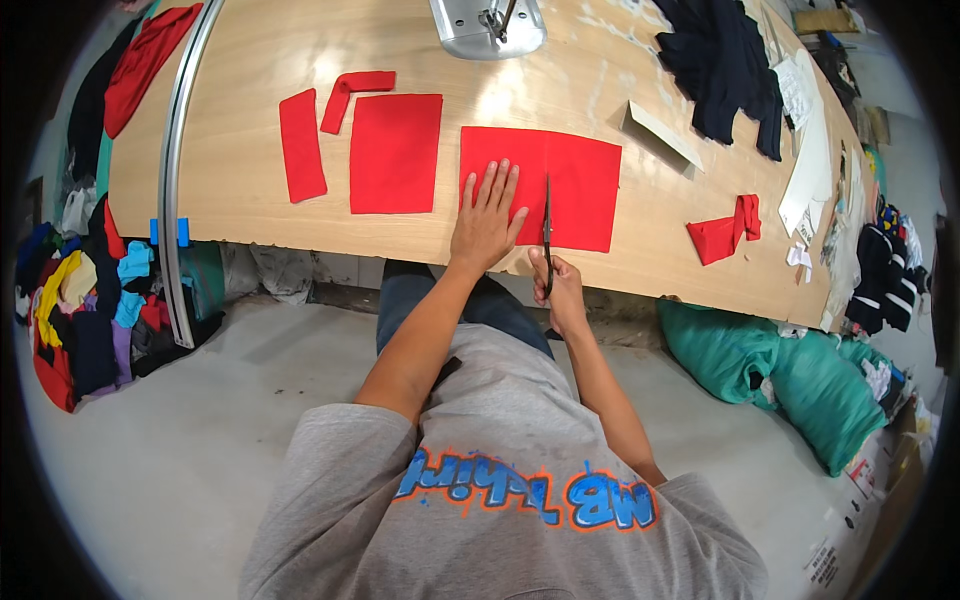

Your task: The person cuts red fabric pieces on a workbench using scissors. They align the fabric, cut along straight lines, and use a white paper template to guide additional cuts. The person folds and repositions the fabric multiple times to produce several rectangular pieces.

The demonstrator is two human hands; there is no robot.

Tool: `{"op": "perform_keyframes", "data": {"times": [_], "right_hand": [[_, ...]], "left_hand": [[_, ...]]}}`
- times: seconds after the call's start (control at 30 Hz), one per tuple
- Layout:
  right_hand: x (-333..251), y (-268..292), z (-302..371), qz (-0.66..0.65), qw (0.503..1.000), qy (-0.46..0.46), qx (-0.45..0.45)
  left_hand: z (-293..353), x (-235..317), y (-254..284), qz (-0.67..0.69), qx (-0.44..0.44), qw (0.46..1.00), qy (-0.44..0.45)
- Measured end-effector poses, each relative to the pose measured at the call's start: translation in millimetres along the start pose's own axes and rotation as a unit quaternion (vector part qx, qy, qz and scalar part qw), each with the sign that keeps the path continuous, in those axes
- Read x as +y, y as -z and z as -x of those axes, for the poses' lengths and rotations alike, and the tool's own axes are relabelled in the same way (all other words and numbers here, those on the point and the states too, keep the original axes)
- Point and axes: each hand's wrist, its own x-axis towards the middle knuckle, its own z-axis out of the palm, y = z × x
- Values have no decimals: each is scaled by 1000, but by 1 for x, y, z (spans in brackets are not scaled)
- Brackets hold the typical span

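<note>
A wide red fabric piece (585, 190) lies flat near the table's front edge. My left hand (485, 220) rests palm down on its left part, fingers stretched out. In my right hand (562, 285) I grip a pair of dark scissors (547, 225), their blades pointing away from me over the middle of the fabric. A faint line runs on in the cloth beyond the tips. I cannot tell whether the blades are parted. To the left lie a red rectangle of fabric (396, 155), a narrow red strip (303, 146) and a bent red strip (350, 92).
A metal rail (180, 130) crosses the wooden table (240, 130) at left. A metal machine base (490, 30) stands at the far edge. Rightward are a folded card (660, 140), red scraps (722, 232) and dark fabric (720, 75). Green sacks (780, 365) sit below.
</note>
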Motion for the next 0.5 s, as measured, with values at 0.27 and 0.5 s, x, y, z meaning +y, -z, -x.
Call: {"op": "perform_keyframes", "data": {"times": [0.27,0.5], "right_hand": [[-18,-10,-14,24,1000,13,13],[-20,-8,-12,14,1000,14,12]], "left_hand": [[2,-8,1,24,30,999,0],[1,-9,4,46,43,998,0]]}}
